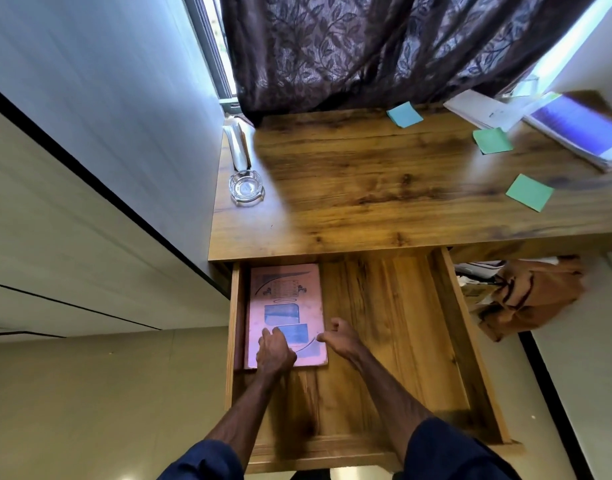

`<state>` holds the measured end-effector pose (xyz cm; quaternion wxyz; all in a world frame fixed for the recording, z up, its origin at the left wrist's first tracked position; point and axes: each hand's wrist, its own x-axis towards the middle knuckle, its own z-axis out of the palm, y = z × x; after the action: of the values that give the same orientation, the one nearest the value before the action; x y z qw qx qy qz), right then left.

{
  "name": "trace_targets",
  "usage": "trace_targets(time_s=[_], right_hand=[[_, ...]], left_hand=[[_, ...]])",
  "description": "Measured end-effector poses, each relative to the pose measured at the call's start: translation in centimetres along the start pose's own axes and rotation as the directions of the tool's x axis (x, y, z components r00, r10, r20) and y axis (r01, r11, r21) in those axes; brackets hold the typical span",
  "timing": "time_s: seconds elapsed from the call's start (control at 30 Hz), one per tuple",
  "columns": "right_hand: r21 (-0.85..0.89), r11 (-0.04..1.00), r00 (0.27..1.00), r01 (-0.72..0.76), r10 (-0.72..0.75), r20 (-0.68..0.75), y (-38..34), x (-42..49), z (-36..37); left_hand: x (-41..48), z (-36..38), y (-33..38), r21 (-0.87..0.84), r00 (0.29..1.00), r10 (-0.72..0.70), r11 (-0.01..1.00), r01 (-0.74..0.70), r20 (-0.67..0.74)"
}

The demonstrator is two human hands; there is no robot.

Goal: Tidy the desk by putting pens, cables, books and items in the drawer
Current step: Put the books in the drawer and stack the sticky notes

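As the left grip (pixel 275 351) presses flat on the pink book (pixel 284 306) — likely seating it in the drawer (pixel 384 323) — the right grip (pixel 337 337) hangs beside, loose, empty.

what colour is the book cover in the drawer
Pink, with blue panels and dark line decoration; the book shows best in the head view, lying in the drawer.

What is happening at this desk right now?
A person is tidying a wooden desk and has both arms reaching into its open drawer. A pink book lies flat against the drawer's left side. The left hand rests on its cover, and the right hand sits at the book's right edge, fingers loosely curled and holding nothing. Sticky notes, a stack of books and papers and a glass ashtray are on the desktop.
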<state>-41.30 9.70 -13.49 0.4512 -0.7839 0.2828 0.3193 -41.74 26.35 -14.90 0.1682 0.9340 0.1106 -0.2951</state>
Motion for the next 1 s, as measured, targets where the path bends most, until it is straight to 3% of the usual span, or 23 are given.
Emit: trace_targets(time_s=[0.3,0.5,0.67,0.8,0.9,1.0], right_hand=[[0.154,0.978,0.988,0.143,-0.131,-0.086,5.6,-3.4,-11.3],[0.171,0.952,0.95,0.253,-0.211,-0.23,10.8,-6.5,-23.9],[0.165,0.941,0.911,0.296,-0.226,-0.344,15.8,-9.2,-35.6],[0.033,0.959,0.875,0.281,-0.242,-0.42,20.2,-13.2,-44.0],[-0.172,0.968,0.832,0.185,-0.248,-0.497,23.9,-14.0,-49.1],[-0.176,0.974,0.786,0.145,-0.222,-0.577,27.5,-11.0,-53.4]], left_hand=[[-3.8,1.9,10.6,-0.005,0.951,0.297,0.954,-0.298,-0.083],[-10.7,3.2,23.9,0.005,0.829,0.543,0.837,-0.547,-0.137],[-14.3,6.6,36.1,-0.052,0.807,0.586,0.806,-0.59,-0.078],[-15.8,9.7,44.6,-0.017,0.742,0.663,0.744,-0.667,-0.105],[-19.1,10.2,49.6,-0.019,0.682,0.725,0.684,-0.73,-0.098],[-19.3,11.5,53.9,-0.024,0.652,0.753,0.653,-0.757,-0.085]])
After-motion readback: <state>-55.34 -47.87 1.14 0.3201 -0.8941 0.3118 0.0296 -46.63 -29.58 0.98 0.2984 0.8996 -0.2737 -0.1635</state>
